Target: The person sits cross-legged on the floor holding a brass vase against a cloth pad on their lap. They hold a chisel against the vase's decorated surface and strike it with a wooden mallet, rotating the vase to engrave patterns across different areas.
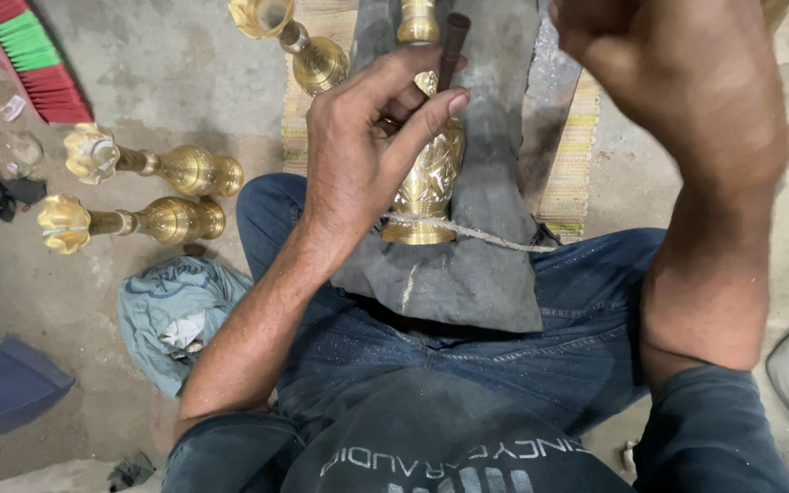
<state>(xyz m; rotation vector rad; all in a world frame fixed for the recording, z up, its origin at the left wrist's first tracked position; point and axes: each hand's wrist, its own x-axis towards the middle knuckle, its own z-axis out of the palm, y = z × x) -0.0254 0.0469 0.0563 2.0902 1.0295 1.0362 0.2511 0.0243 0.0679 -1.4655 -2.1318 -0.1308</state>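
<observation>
I'm looking straight down over my lap here. My left hand (367,151) is curled tight around a dark, slim punch-like tool (452,46), thumb and fingers pinching its shaft, with the tool standing nearly upright and its top end poking out above my fingers. Where its lower tip meets the work is hidden under my hand.

Right beneath that hand lies the brass vase (431,173), engraved with a leafy pattern, resting lengthwise on a grey stone slab (477,265) that sits across my thighs, base toward me, neck pointing away. A thin pale cord (486,236) runs across the vase's foot and off over the slab to my right.

My right hand (595,27) is raised high at the top edge of the view, blurred and partly cut off. It looks bunched into a fist, but I cannot tell what, if anything, is in it.

Off to my left on the concrete floor (148,64), two finished brass vases (152,169) lie on their sides, one just beside the other, flared mouths pointing left. Another brass vase (299,41) lies up by the woven mat (573,155). A crumpled blue-grey cloth (171,310) sits near my left knee, and a red and green broom head (34,55) is in the far corner.
</observation>
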